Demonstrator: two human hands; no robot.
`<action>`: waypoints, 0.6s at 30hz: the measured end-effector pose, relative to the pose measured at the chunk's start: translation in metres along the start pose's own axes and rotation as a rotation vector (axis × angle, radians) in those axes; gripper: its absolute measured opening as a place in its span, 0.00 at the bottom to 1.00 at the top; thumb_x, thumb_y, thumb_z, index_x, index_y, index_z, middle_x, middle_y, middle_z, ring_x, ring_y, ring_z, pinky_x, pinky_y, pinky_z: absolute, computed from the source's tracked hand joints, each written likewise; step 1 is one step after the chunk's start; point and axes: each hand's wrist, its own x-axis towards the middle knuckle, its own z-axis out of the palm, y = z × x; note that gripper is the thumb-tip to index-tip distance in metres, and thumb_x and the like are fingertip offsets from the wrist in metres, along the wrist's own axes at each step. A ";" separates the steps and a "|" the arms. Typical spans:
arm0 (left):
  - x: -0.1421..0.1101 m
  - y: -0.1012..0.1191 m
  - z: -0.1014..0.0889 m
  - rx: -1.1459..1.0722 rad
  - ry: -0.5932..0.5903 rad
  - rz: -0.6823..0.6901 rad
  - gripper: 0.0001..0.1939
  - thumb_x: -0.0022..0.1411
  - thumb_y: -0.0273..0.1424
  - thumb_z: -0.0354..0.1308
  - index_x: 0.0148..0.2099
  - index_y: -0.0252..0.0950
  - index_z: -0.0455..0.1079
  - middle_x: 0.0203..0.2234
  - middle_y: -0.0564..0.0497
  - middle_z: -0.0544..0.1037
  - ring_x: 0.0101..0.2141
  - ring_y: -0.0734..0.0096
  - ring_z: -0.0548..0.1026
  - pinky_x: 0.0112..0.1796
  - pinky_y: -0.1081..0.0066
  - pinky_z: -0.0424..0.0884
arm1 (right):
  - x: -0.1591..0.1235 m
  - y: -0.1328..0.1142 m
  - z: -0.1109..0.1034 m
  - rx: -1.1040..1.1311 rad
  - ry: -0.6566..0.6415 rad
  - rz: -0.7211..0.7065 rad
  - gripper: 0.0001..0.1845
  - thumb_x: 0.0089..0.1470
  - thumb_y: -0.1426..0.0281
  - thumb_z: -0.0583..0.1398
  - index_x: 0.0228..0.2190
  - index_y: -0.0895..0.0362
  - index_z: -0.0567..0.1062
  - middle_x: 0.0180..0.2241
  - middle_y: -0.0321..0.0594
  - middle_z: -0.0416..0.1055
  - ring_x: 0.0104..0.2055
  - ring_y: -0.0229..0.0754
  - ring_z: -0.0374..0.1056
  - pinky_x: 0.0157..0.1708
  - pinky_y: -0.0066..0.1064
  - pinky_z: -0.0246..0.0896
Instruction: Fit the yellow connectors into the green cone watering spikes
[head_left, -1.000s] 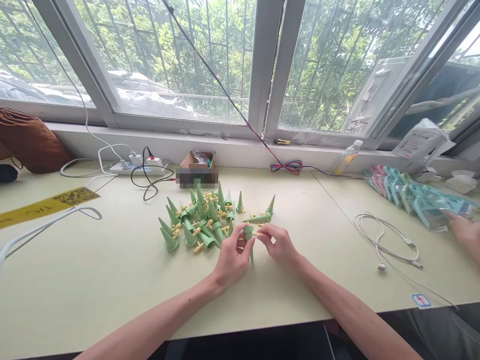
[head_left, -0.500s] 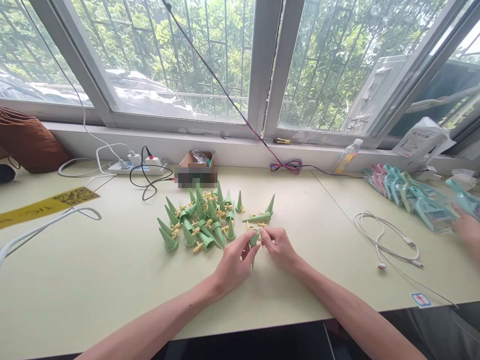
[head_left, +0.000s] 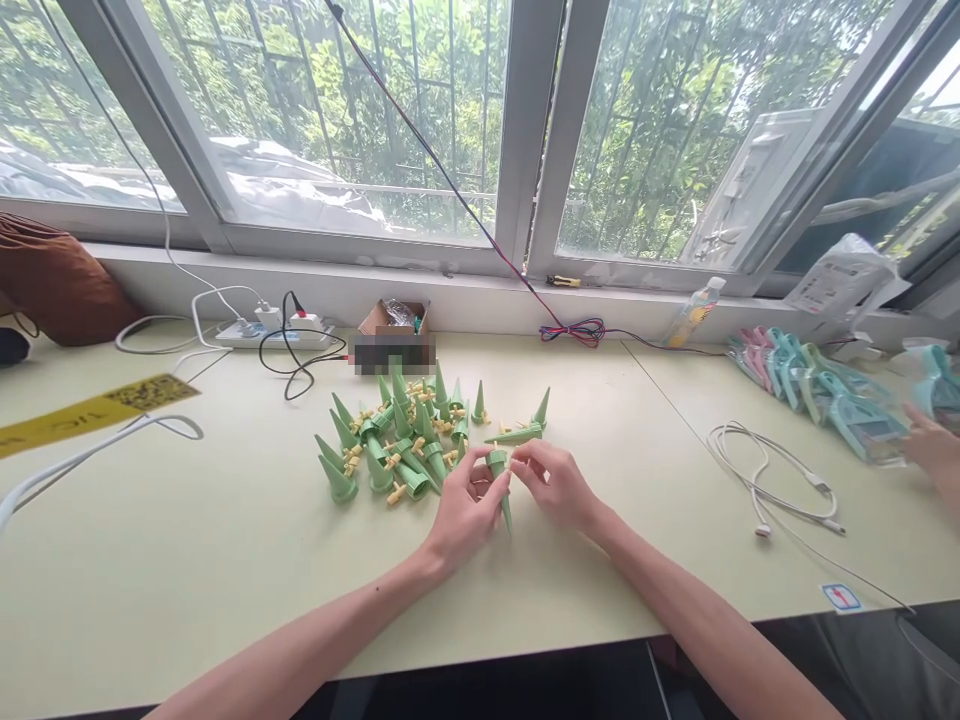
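Note:
My left hand (head_left: 466, 512) is closed around a green plastic watering spike (head_left: 496, 459), its wide collar up and its point slanting down. Just to the right, the fingers of my right hand (head_left: 556, 487) pinch at the spike's side, by the collar. A small yellow valve shows partly between those fingertips; most of it is hidden. Left of my hands is a pile of green spikes (head_left: 409, 450), some standing, others lying, with yellow valves (head_left: 396, 494) among them. Behind my right hand, one spike (head_left: 517, 434) lies flat beside an upright one (head_left: 541, 406).
A small cardboard box (head_left: 395, 320) and a power strip (head_left: 277, 335) stand by the windowsill. White cable (head_left: 739, 430) lies coiled on the right. Beyond it are bagged pastel dustpan-like items (head_left: 862, 420) and another person's hand (head_left: 934, 440). A bottle (head_left: 694, 312) leans at the back.
The held spike has tilted and shifted slightly left, showing more of its collar and point. My right hand has drawn a little left with it. The other person's hand has moved a bluish item slightly.

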 end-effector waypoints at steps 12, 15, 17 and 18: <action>-0.005 -0.009 0.000 0.122 -0.008 0.123 0.18 0.63 0.40 0.59 0.51 0.39 0.63 0.21 0.60 0.64 0.16 0.81 0.64 0.17 0.80 0.61 | -0.002 0.005 0.000 -0.037 -0.023 -0.049 0.18 0.67 0.64 0.50 0.26 0.56 0.66 0.22 0.34 0.63 0.24 0.36 0.57 0.26 0.28 0.54; -0.007 -0.012 0.000 0.171 -0.022 0.161 0.17 0.64 0.39 0.58 0.51 0.39 0.64 0.22 0.59 0.65 0.17 0.82 0.64 0.18 0.79 0.61 | -0.002 0.004 0.000 -0.027 0.007 -0.044 0.19 0.67 0.65 0.50 0.23 0.56 0.64 0.21 0.33 0.60 0.23 0.35 0.55 0.25 0.28 0.53; -0.007 -0.013 0.001 0.137 -0.019 0.162 0.17 0.64 0.39 0.58 0.52 0.40 0.63 0.22 0.59 0.65 0.17 0.82 0.64 0.18 0.80 0.61 | -0.003 0.004 -0.001 -0.011 0.004 -0.065 0.17 0.66 0.65 0.51 0.25 0.56 0.66 0.22 0.34 0.63 0.24 0.36 0.57 0.26 0.29 0.55; -0.008 -0.012 0.002 0.102 -0.012 0.155 0.17 0.64 0.39 0.58 0.52 0.40 0.63 0.23 0.59 0.66 0.17 0.82 0.63 0.17 0.80 0.61 | -0.003 0.004 -0.002 0.003 -0.006 -0.077 0.15 0.66 0.65 0.52 0.28 0.56 0.68 0.24 0.36 0.65 0.25 0.36 0.59 0.27 0.29 0.57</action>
